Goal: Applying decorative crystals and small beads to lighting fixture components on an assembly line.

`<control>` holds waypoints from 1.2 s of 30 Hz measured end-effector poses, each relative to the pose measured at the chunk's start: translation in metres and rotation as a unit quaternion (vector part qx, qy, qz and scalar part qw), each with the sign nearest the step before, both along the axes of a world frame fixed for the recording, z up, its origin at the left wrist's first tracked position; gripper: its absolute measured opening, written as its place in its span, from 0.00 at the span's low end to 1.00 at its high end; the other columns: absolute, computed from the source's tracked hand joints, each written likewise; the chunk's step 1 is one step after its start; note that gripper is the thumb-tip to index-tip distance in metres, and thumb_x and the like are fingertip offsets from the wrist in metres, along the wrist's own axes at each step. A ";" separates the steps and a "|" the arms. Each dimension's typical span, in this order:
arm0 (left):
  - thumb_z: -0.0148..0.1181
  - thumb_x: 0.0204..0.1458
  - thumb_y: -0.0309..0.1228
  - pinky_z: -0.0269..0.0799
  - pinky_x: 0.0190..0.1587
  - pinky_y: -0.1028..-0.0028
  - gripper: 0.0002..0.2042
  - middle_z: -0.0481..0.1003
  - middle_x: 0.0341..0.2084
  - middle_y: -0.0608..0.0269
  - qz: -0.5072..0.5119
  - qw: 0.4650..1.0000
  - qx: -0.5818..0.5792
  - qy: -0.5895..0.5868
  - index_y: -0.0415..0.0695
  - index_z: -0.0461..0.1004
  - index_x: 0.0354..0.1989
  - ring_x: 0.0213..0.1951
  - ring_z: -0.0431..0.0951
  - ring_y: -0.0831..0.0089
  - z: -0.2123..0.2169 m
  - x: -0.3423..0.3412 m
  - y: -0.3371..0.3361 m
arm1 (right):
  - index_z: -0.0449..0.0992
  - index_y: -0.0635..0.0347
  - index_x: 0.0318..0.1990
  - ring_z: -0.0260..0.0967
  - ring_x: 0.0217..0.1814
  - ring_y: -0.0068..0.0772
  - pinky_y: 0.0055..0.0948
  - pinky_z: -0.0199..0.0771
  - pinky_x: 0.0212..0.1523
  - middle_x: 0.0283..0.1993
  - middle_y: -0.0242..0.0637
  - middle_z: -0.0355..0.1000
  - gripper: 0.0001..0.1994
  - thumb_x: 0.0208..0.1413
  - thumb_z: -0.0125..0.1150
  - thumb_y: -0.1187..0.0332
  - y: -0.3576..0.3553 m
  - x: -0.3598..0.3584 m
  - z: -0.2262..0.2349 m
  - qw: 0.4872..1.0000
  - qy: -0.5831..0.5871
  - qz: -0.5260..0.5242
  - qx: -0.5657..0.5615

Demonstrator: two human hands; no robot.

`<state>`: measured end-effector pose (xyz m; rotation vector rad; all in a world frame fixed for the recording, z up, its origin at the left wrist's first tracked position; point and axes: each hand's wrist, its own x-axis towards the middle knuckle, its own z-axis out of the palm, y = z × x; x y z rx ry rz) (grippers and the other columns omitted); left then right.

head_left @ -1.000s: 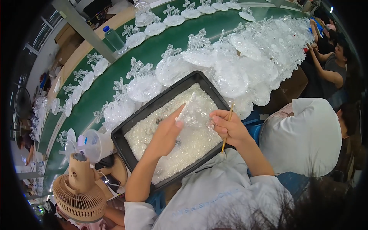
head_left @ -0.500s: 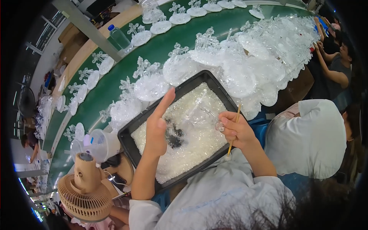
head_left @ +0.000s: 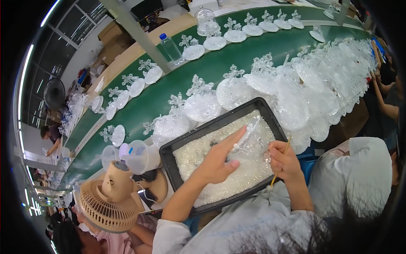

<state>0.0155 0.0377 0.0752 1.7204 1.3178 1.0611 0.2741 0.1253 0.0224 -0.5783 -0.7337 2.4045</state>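
My right hand (head_left: 285,160) is closed around a clear cross ornament (head_left: 266,156), with a thin wooden stick (head_left: 274,179) also held across its fingers. The ornament's far part, over the tray, is see-through and hard to make out against the beads. Flat and open, my left hand (head_left: 222,158) has its fingers stretched toward the ornament; whether they touch it I cannot tell. Both hands are above a black tray (head_left: 169,163) of small glittering clear and white beads (head_left: 207,192). A darker bare patch of the tray floor shows partly behind my left hand.
Finished-looking crosses on round bases (head_left: 203,108) crowd the green belt (head_left: 177,82), piled high at right. A beige fan (head_left: 108,203) and clear plastic tubs (head_left: 144,156) stand at left. A blue-capped bottle (head_left: 171,48) is behind. A person in white (head_left: 351,169) sits at right.
My left hand has swung right and lowered from upright at the tray's left part to beside the ornament. My right hand keeps its hold. The whole view has shifted, showing more at left.
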 end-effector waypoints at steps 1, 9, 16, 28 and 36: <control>0.33 0.58 0.68 0.50 0.70 0.61 0.46 0.63 0.66 0.46 0.037 0.999 0.035 -0.011 0.34 0.61 0.67 0.68 0.61 0.54 0.002 0.001 -0.001 | 0.74 0.60 0.44 0.56 0.13 0.10 0.13 0.47 0.10 0.31 0.41 0.76 0.05 0.64 0.55 0.75 0.001 0.000 0.000 0.999 -0.049 -0.022 -0.004; 0.37 0.61 0.61 0.50 0.71 0.59 0.39 0.63 0.65 0.45 0.066 0.991 0.090 -0.073 0.37 0.61 0.67 0.68 0.61 0.51 0.012 0.003 -0.007 | 0.73 0.61 0.42 0.52 0.12 0.10 0.12 0.45 0.10 0.26 0.37 0.72 0.03 0.64 0.55 0.74 0.002 0.000 0.006 0.999 -0.009 -0.019 0.030; 0.36 0.64 0.53 0.62 0.65 0.56 0.30 0.75 0.53 0.45 0.126 0.967 0.221 -0.005 0.39 0.72 0.58 0.55 0.76 0.49 0.006 -0.016 -0.014 | 0.75 0.65 0.35 0.54 0.13 0.09 0.14 0.48 0.12 0.23 0.34 0.74 0.04 0.61 0.57 0.74 0.008 -0.001 0.047 0.977 -0.114 -0.046 0.171; 0.59 0.52 0.28 0.74 0.33 0.57 0.12 0.78 0.27 0.53 0.054 0.964 0.128 0.227 0.47 0.78 0.46 0.28 0.78 0.52 -0.031 -0.002 0.004 | 0.80 0.67 0.42 0.53 0.15 0.10 0.16 0.48 0.14 0.24 0.30 0.73 0.12 0.58 0.58 0.66 0.141 -0.152 0.245 0.722 -0.251 -0.008 0.645; 0.52 0.54 0.30 0.75 0.33 0.54 0.10 0.79 0.24 0.53 -0.084 0.927 0.052 0.362 0.44 0.77 0.40 0.29 0.81 0.51 -0.047 0.015 0.002 | 0.82 0.68 0.37 0.72 0.20 0.26 0.26 0.59 0.13 0.25 0.42 0.77 0.10 0.49 0.61 0.71 0.257 -0.355 0.147 0.487 -0.517 0.259 0.655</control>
